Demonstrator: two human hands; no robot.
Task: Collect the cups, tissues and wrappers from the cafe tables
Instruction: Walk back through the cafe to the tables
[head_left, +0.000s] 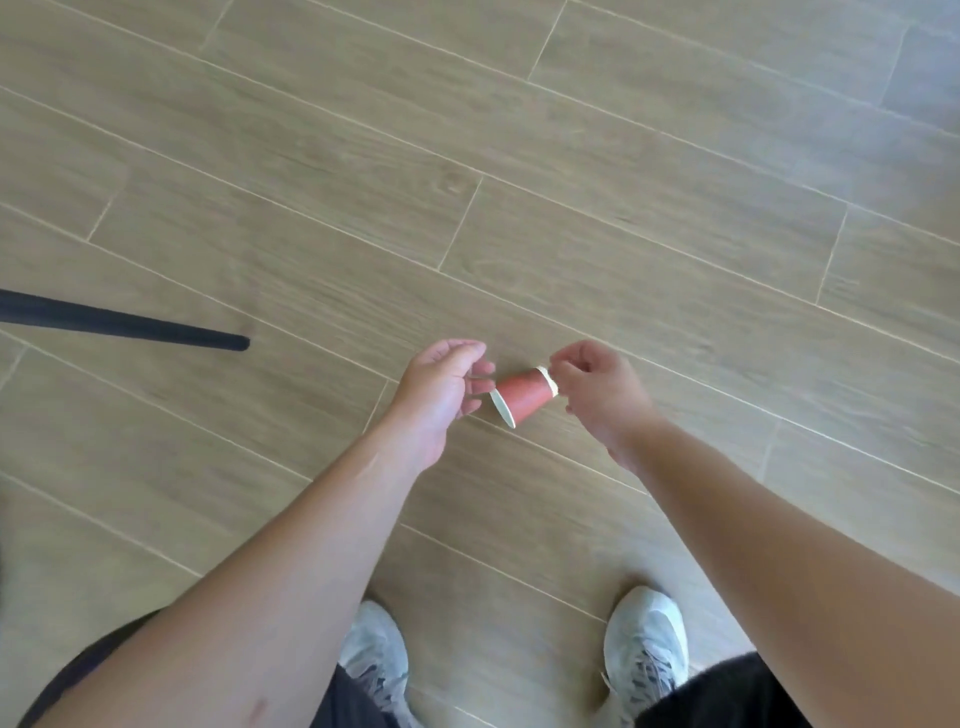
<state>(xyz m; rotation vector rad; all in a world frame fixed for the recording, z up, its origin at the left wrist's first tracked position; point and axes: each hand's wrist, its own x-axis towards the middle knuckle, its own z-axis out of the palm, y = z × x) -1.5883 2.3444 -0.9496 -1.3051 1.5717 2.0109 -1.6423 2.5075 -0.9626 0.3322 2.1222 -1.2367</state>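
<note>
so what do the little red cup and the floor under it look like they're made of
The small red cup with white rims looks like paper: matte red wall, thin white rolled edge. The pale brown plank floor shows printed wood grain with pale grout-like seams and a soft sheen, so probably wood-look tile, possibly laminate.

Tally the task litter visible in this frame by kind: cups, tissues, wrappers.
Red paper cups: 1, the red paper cup held sideways at its base by the right hand, beside the left hand
Tissues: 0
Wrappers: 0
Total: 1
</note>
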